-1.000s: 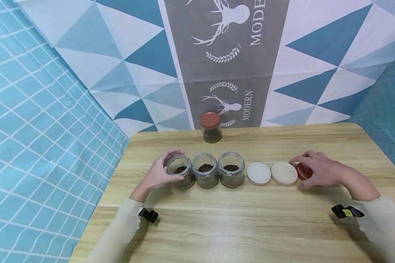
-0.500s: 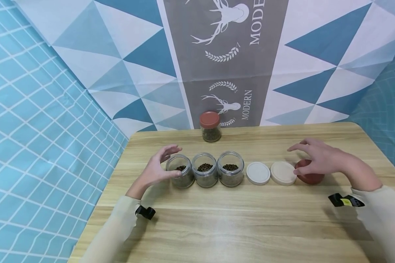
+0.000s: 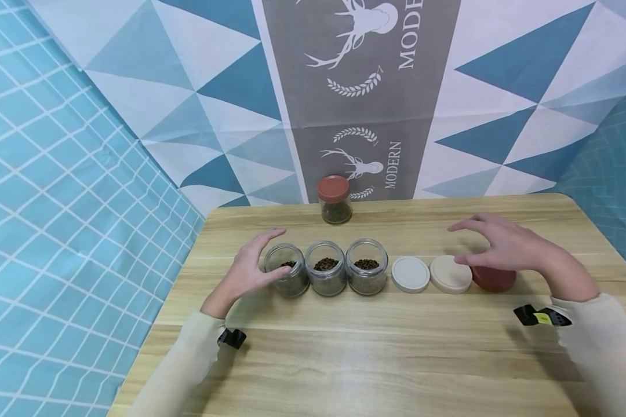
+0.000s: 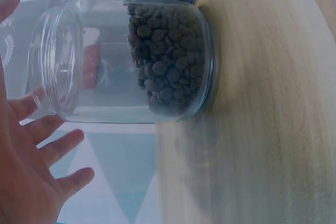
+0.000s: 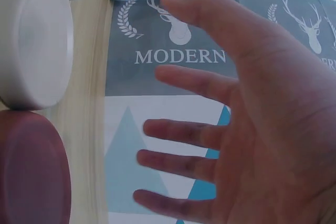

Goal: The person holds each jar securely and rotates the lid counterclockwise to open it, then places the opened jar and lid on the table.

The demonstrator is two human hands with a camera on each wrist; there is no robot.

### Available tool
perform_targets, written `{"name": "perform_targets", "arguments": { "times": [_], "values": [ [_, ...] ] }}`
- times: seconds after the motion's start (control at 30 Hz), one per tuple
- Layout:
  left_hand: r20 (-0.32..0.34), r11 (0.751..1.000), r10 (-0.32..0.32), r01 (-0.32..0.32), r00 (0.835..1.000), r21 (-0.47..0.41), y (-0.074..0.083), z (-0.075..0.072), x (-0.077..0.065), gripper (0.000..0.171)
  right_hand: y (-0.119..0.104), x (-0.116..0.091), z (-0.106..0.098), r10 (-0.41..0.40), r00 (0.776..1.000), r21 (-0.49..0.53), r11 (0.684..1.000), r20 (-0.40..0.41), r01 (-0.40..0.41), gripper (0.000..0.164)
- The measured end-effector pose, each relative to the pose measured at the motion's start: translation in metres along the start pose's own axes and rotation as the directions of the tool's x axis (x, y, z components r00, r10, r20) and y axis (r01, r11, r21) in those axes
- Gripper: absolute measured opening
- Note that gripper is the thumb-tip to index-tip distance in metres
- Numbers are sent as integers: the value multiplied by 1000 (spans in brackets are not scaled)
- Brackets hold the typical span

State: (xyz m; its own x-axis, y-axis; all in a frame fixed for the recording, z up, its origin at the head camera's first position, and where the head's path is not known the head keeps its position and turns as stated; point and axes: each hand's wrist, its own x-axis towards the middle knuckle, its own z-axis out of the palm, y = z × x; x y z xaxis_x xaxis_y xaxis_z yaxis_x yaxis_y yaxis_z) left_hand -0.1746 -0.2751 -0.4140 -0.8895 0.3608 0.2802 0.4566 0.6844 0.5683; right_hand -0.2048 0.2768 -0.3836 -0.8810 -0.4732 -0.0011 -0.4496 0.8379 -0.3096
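Observation:
Three lidless glass jars [image 3: 326, 278] stand in a row on the wooden table, each partly filled with small dark brown pellets. Around the leftmost jar [image 4: 115, 66] my left hand [image 3: 247, 266] is spread, thumb in front and fingers behind, near the rim. To the right of the jars lie a white lid [image 3: 410, 274], a cream lid [image 3: 448, 278] and a red lid [image 3: 494, 280]. My right hand [image 3: 511, 244] hovers above the cream and red lids with thumb and fingers spread apart. In the right wrist view the right hand [image 5: 252, 114] holds nothing.
A closed jar with a red cap [image 3: 334, 200] stands at the back of the table, against the patterned wall cloth [image 3: 365, 110]. Blue checked cloth [image 3: 73, 231] hangs along the left side. The wooden table [image 3: 365, 359] stretches toward me in front of the jars.
My right hand has let go of the red lid, risen off it and shifted slightly left. The left hand's fingers have opened wider around the leftmost jar. Jars stay in place.

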Motion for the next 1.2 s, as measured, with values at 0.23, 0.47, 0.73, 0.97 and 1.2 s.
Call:
{"name": "perform_targets", "arguments": {
  "times": [0.23, 0.47, 0.73, 0.97, 1.2],
  "values": [
    [-31, 991, 28, -24, 999, 132, 5, 1, 0, 94, -9, 4, 3, -34, 977, 29, 999, -208, 41, 73],
    [-41, 989, 43, -37, 998, 144, 7, 2, -2, 95, -16, 12, 9, -158, 910, -53, 987, -383, 149, 77],
    [-43, 993, 35, -29, 998, 118, 4, 4, -5, 95, -28, 29, 16, -215, 908, -118, 976, -359, 184, 76],
    [-50, 993, 54, -48, 997, 111, 5, 6, -3, 96, -45, 48, 17, -236, 913, -96, 972, -333, 217, 70],
    [-47, 993, 54, -49, 997, 107, 6, 9, -2, 89, -58, 71, 14, -263, 920, -69, 965, -290, 254, 64]
  ]
}}
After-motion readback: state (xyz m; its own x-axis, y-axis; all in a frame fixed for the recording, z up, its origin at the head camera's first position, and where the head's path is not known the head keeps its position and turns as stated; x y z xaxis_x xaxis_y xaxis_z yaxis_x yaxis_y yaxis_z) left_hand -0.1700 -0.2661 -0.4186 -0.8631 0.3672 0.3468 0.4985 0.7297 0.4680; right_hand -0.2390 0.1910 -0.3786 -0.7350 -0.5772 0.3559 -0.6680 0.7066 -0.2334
